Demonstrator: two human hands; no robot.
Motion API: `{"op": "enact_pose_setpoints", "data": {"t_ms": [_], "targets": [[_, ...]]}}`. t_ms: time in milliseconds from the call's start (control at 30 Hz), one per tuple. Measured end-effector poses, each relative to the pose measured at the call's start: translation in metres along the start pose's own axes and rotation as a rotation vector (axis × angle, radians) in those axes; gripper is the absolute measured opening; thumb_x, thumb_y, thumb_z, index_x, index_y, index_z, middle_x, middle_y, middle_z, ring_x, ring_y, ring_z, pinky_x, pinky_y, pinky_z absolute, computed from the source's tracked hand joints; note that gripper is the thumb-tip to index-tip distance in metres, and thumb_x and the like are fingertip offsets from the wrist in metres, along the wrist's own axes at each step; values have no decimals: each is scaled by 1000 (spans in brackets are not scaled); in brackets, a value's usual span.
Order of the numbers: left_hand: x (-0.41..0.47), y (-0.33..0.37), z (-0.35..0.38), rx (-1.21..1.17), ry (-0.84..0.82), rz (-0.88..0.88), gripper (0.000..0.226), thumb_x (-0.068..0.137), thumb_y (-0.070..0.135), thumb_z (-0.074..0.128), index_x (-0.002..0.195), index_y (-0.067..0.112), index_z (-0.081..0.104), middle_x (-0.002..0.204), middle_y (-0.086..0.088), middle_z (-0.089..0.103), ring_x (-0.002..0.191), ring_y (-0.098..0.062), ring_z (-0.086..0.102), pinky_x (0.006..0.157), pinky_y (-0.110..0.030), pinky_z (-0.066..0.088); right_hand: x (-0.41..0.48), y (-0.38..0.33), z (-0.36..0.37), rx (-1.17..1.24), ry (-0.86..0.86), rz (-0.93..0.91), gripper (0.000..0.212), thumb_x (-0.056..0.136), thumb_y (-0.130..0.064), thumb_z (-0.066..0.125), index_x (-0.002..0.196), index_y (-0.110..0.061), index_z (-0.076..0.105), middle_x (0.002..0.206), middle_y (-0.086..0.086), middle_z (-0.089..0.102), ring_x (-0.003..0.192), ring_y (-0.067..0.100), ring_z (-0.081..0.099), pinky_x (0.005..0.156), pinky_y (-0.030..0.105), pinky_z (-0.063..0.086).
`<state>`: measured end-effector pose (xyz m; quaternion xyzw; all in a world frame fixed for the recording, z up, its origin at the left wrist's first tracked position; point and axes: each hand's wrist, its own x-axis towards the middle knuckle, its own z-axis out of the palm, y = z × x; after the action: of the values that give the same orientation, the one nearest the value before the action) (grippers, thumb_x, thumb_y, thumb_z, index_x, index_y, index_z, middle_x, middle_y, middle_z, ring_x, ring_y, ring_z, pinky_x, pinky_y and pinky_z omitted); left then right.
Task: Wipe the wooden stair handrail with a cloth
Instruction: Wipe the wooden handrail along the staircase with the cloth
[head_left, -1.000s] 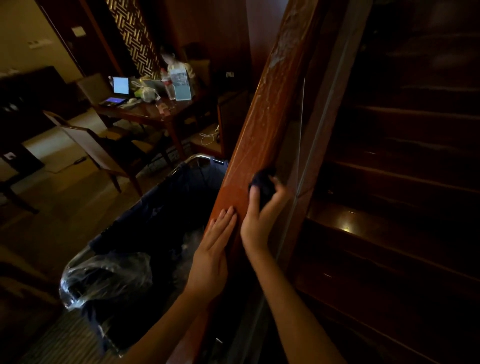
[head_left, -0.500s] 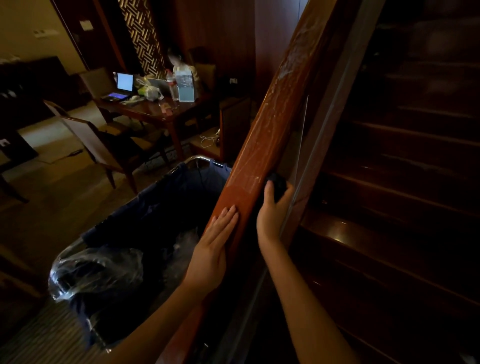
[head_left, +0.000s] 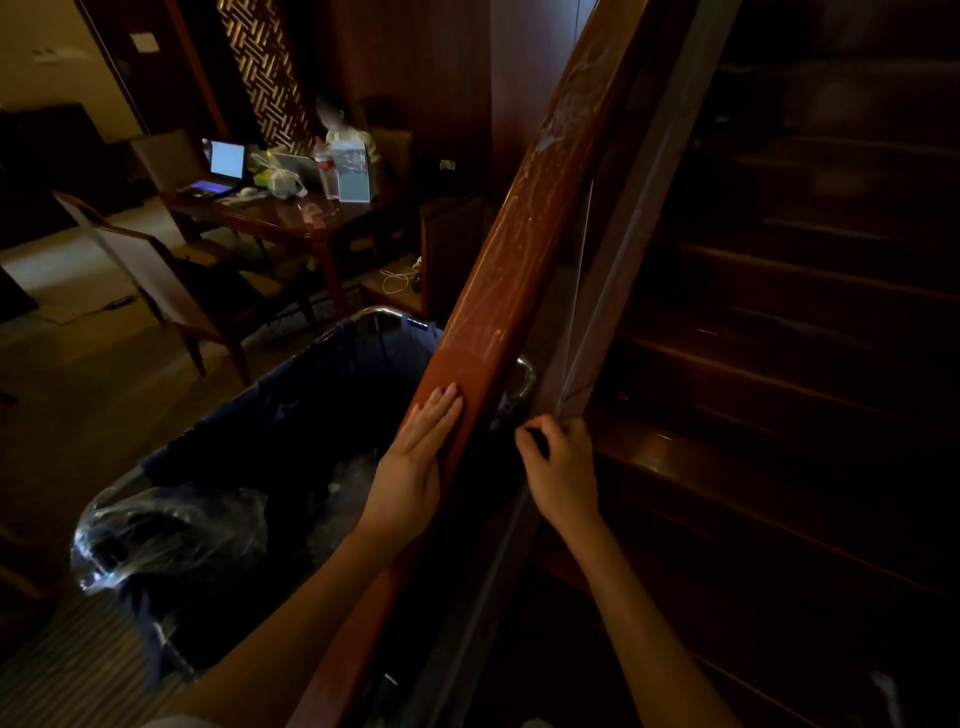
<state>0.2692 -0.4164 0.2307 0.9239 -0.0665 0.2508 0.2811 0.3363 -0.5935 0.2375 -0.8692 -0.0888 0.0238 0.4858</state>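
The reddish wooden handrail (head_left: 524, 249) slopes up from bottom centre to the top right, streaked with pale smears higher up and darker and cleaner near my hands. My left hand (head_left: 415, 462) lies flat on its top face with straight fingers. My right hand (head_left: 558, 470) is off the rail, just right of it in the shadow, fingers curled round a dark cloth (head_left: 535, 441) that mostly hides in the dark.
A cart with a dark blue bag (head_left: 291, 415) and crumpled clear plastic (head_left: 171, 535) stands left of the rail. Dark wooden stairs (head_left: 779, 364) rise on the right. Farther back are a table (head_left: 280, 218) with a laptop, chairs and a seated person.
My right hand with the cloth has come down and off the rail's right side to a spot beside it. My left hand stays flat on the rail.
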Motion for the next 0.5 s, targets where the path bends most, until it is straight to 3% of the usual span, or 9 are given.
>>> {"op": "enact_pose_setpoints", "data": {"t_ms": [67, 167, 267, 400, 500], "targets": [[-1, 0, 0, -8, 4, 2, 61, 91, 9, 22, 150, 15, 36, 160, 6, 27, 149, -14, 18, 123, -38, 12, -3, 2, -8, -155, 51, -67, 14, 92, -37, 64, 88, -25, 61, 107, -8, 40, 106, 15, 47, 81, 28, 43], [-1, 1, -1, -17, 7, 10, 60, 91, 9, 22, 149, 13, 37, 159, 4, 28, 149, -14, 18, 123, -36, 11, -6, 1, -18, -228, 73, -64, 16, 87, -38, 71, 86, -22, 66, 102, -6, 53, 96, 14, 55, 71, 27, 41], [-1, 1, -1, -24, 15, 1, 60, 91, 9, 22, 149, 13, 38, 159, 4, 29, 149, -13, 18, 123, -34, 11, -9, -1, -24, -350, -11, 29, 22, 89, -40, 67, 96, -19, 64, 100, 0, 65, 95, 20, 63, 74, 31, 49], [-1, -1, -1, -34, 21, 10, 60, 91, 9, 23, 149, 12, 39, 159, 3, 30, 149, -13, 18, 123, -33, 10, -5, -6, -30, -647, -280, 181, 38, 95, -43, 59, 115, -11, 61, 117, 9, 64, 108, 27, 61, 80, 32, 46], [-1, -1, -1, -45, 22, 18, 62, 89, 7, 24, 148, 12, 39, 159, 2, 30, 149, -15, 19, 123, -35, 12, -3, -3, -36, -812, -533, 281, 63, 94, -61, 49, 129, -9, 54, 129, 11, 58, 117, 27, 57, 87, 33, 46]]}}
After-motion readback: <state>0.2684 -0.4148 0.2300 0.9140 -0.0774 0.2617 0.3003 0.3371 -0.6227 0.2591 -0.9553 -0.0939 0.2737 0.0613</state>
